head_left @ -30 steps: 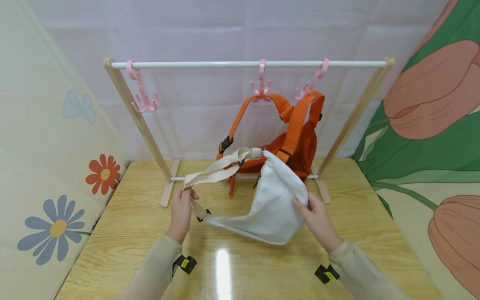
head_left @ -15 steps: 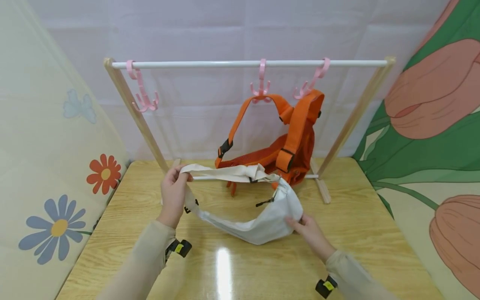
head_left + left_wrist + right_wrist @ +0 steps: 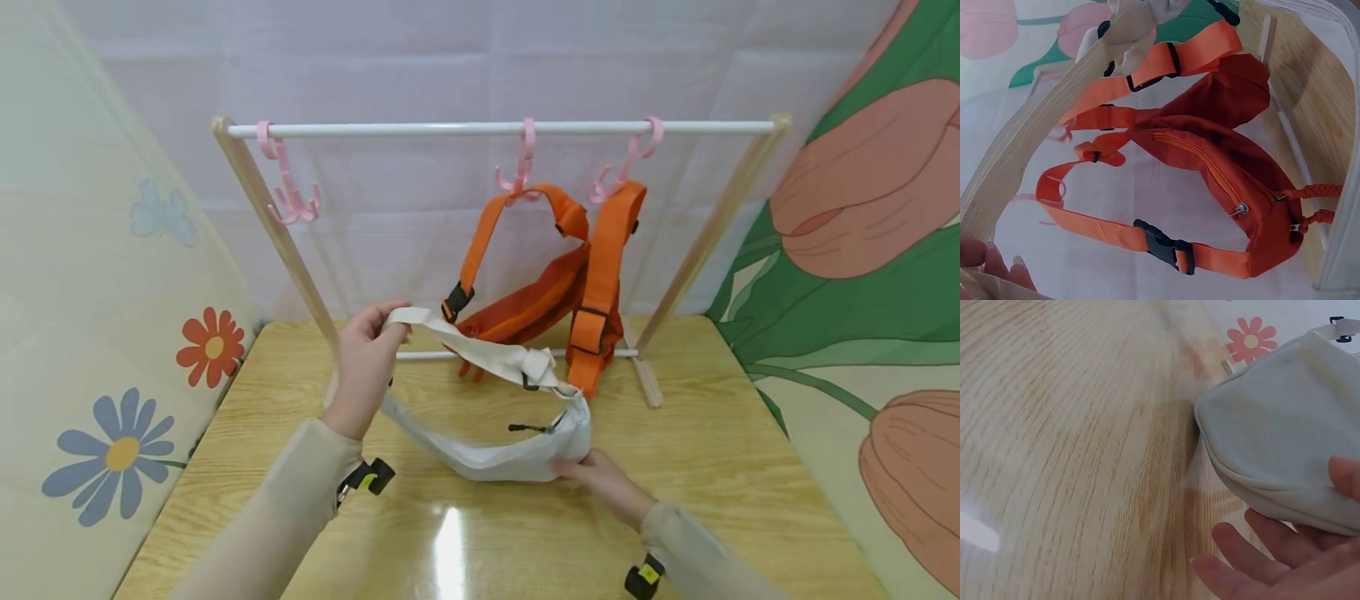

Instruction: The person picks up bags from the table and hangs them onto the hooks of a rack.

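Note:
A white sling bag [image 3: 517,462] hangs between the two hands above the table, its zip pull on the upper edge. My left hand [image 3: 363,358] grips its cream strap [image 3: 480,350] at the far left, where the strap bends back. My right hand [image 3: 603,483] holds the bag's lower right end; in the right wrist view the thumb lies on the fabric, with fingers [image 3: 1266,550] underneath. Behind the strap an orange sling bag [image 3: 536,296] hangs by its straps from the middle and right pink hooks. Its black buckle [image 3: 1163,244] is fastened in the left wrist view.
A white rod [image 3: 390,130] on wooden posts carries the pink hooks. The left pink hook [image 3: 291,183] bears no bag. A lower bar [image 3: 427,356] joins the stand's feet on the wooden table [image 3: 262,500]. Printed cloths form the back and sides.
My left hand has risen with the strap. My right hand has moved down and leftward, tipping the white bag so its upper edge shows. The orange bag has swung and turned slightly.

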A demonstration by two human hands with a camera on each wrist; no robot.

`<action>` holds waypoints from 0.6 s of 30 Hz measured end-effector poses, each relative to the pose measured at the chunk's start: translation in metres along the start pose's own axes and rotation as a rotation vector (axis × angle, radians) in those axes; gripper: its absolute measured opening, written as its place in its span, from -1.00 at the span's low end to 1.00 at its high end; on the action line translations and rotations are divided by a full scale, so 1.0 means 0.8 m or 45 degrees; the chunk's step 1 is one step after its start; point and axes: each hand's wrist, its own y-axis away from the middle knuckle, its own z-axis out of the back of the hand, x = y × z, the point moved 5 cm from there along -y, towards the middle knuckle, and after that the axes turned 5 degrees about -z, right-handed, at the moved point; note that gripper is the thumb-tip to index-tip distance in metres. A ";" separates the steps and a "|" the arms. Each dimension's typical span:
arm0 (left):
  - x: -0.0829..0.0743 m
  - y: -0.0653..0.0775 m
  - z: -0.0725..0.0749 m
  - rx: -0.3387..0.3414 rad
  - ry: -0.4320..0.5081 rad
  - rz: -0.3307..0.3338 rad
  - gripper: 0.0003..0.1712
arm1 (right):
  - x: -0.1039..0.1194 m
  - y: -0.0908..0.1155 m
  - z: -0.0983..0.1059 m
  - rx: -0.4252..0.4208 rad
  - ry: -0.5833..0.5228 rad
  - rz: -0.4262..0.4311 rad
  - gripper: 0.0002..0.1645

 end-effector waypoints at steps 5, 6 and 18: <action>-0.019 0.002 -0.012 0.065 0.003 -0.055 -0.69 | 0.001 0.000 -0.007 0.024 0.008 0.007 -0.40; -0.022 0.003 -0.014 0.080 -0.003 -0.064 -0.69 | 0.001 0.000 -0.008 0.026 0.011 0.008 -0.40; -0.045 0.003 -0.032 0.199 -0.113 -0.043 -0.67 | 0.023 -0.001 -0.006 0.169 0.166 0.099 -0.29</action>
